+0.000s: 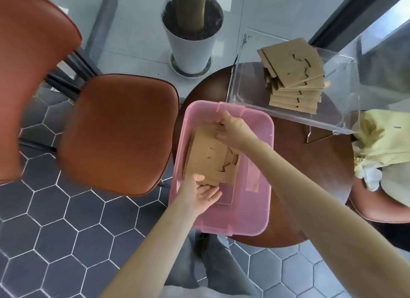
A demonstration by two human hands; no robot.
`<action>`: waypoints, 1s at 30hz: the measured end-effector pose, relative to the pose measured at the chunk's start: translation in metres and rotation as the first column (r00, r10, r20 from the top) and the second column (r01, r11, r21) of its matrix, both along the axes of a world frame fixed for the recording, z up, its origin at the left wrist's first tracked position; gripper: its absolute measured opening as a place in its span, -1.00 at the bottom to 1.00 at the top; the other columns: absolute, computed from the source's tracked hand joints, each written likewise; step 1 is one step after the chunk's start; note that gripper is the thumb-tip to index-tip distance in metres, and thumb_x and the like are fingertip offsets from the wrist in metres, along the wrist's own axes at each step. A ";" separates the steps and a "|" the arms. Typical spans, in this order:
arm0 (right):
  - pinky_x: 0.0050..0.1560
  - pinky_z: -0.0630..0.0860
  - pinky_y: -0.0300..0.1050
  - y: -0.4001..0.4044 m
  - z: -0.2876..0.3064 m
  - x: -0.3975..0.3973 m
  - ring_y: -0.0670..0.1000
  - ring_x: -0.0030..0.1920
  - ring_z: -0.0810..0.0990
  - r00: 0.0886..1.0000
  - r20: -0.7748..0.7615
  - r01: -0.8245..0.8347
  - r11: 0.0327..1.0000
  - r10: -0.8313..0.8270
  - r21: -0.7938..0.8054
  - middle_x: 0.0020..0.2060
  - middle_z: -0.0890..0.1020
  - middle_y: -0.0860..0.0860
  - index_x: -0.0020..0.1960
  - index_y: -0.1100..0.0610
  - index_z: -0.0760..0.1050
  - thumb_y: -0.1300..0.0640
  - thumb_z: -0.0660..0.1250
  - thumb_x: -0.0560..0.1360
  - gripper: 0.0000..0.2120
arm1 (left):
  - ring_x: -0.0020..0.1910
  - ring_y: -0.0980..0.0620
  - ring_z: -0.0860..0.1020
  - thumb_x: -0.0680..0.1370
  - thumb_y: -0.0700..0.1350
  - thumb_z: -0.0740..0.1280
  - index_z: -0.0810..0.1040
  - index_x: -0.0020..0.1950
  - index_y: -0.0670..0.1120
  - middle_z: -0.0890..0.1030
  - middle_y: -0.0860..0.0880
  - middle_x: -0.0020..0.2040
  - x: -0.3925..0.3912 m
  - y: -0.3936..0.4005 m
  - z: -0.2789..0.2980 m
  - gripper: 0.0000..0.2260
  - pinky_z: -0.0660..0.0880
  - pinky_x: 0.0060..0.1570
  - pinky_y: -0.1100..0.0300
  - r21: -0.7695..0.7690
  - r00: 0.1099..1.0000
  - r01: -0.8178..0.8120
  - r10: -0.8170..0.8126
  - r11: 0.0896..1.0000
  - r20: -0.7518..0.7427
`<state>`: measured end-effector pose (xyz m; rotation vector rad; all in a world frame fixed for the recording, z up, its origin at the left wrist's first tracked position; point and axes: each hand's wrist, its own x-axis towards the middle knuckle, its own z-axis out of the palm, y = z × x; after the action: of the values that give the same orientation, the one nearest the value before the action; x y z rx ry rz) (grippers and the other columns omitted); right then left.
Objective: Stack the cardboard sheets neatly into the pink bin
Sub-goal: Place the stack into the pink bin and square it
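A translucent pink bin (255, 220) rests on the left side of a round dark wooden table (310, 169). Inside it lie brown cardboard sheets (210, 160) with cut-out slots, slightly fanned. My right hand (233, 129) pinches the far edge of the top sheet. My left hand (202, 191) is under the near edge of the sheets, palm up, fingers curled against them. A second pile of cardboard sheets (295, 75) sits fanned in a clear acrylic box (288, 117) at the table's far side.
An orange-brown chair (117, 133) stands close to the bin's left; a similar chair back (33, 64) is farther left. A white plant pot (190, 42) stands on the floor behind. Pale yellow cloth (381, 142) lies on a seat at the right.
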<state>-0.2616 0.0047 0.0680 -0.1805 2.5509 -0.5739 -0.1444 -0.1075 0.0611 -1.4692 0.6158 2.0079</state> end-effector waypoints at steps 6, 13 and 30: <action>0.13 0.52 0.12 -0.011 -0.028 -0.006 0.23 0.10 0.56 1.000 0.026 0.000 1.000 0.000 -0.023 0.12 0.59 0.23 0.28 0.29 0.35 0.32 0.19 0.44 -0.60 | 0.32 -0.27 0.38 0.51 -0.28 0.15 0.21 0.37 -0.31 0.29 -0.33 0.39 -0.012 -0.006 -0.019 -0.57 0.39 0.15 -0.17 -0.016 0.995 0.056 -0.055 0.998 0.078; 0.19 0.47 0.04 -0.011 -0.048 -0.001 0.19 0.18 0.52 1.000 -0.025 0.003 1.000 -0.003 -0.026 0.18 0.57 0.15 0.22 0.22 0.50 0.28 0.23 0.45 -0.66 | 0.33 -0.21 0.37 0.50 -0.22 0.16 0.13 0.42 -0.23 0.30 -0.28 0.40 -0.022 -0.008 -0.021 -0.50 0.38 0.13 -0.19 -0.050 0.974 0.209 -0.203 0.977 0.099; -0.33 0.23 -0.28 0.015 -0.037 0.093 -0.13 -0.36 0.25 0.151 0.756 0.985 0.029 -0.637 -0.171 -0.33 0.28 -0.08 0.51 0.11 0.12 -0.25 -0.07 0.55 -0.35 | 0.35 0.04 0.35 0.51 -0.23 0.24 0.27 0.41 -0.10 0.38 -0.06 0.39 0.028 -0.047 0.021 -0.54 0.26 0.33 0.22 -0.977 0.524 0.142 -0.849 0.161 -0.064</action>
<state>-0.1686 0.0195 0.0308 1.3143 1.4514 -1.7452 -0.1167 -0.1541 0.0818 -0.5977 2.5314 1.3927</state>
